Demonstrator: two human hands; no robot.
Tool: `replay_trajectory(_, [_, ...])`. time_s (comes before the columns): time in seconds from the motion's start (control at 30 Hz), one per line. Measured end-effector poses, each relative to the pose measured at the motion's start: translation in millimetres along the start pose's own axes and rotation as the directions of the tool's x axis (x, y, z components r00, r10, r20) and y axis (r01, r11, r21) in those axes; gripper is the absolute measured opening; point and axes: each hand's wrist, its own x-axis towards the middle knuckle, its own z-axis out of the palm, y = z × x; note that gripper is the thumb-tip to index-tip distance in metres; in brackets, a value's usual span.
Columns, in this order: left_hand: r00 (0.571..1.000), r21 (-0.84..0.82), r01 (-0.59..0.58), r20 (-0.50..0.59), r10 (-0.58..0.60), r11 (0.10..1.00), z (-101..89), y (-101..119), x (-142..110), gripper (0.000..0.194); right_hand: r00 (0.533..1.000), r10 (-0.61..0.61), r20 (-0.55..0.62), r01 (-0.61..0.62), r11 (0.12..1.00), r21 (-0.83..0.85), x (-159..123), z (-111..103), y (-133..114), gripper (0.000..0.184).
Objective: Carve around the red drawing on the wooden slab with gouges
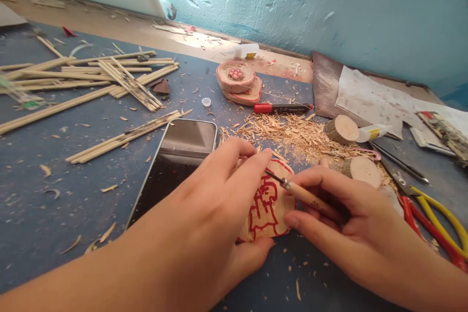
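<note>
Pale wood, outlined and drawn on in red: the wooden disc (272, 212) is held low over the blue desk (270, 287), near side, between both hands. Its left edge is covered by the left hand (215, 200); grip closed around it, fingers over the top edge, thumb at the lower edge. The carving tool (310, 200) is held by the right hand (351, 224), grip narrow around the wooden handle, thumb tip set at the disc's right edge. Metal tip is laid over the drawing's upper part, close to left fingertips; contact can't be told.

Left side is hemmed by the phone (164, 170), partly hidden by the left hand. Right side is tight too: pliers (437, 204) just beside the right wrist, two wood stubs (341, 129) beyond the knuckles. More room is left on the near side, with only scattered chips seen. Beyond the disc, shavings (288, 131) are heaped, bordered by a red-black marker (283, 108). Farther, stacked discs (236, 78) are set near the desk's back strip; sticks (139, 83) are strewn far left. The far edge is bounded by a blue wall (256, 5).
</note>
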Motion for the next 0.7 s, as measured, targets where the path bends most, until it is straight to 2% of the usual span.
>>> replay_trajectory(0.13, [1.0, -0.033, -0.004, -0.007, 0.004, 0.999, -0.7, 6, 5, 0.074, 0.998, 0.0, -0.061, -0.002, 0.999, -0.039, -7, 3, 8, 0.036])
replay_trajectory(0.2, [1.0, -0.051, -0.005, -0.011, 0.005, 0.999, -1.5, 9, 5, 0.077, 0.997, -0.005, -0.083, 0.001, 0.999, -0.049, -10, 6, 11, 0.038])
replay_trajectory(0.4, [0.999, -0.1, 0.0, -0.034, -0.003, 0.995, -2.3, 5, -14, 0.086, 0.995, -0.018, -0.098, 0.014, 0.999, -0.048, -10, 18, 10, 0.031])
replay_trajectory(0.53, [0.989, -0.058, -0.122, -0.088, 0.117, 0.991, 0.8, -5, -32, 0.085, 0.996, -0.029, -0.089, 0.026, 0.999, -0.034, -7, 26, 4, 0.018])
replay_trajectory(0.6, [0.984, -0.016, -0.146, -0.109, 0.144, 0.989, 0.7, -8, -35, 0.084, 0.995, -0.033, -0.093, 0.029, 0.999, -0.042, -7, 26, 5, 0.017])
replay_trajectory(0.7, [0.991, -0.046, -0.098, -0.096, 0.093, 0.994, -3.3, -9, -34, 0.092, 0.992, -0.039, -0.119, 0.028, 0.996, -0.086, -5, 21, 9, 0.027])
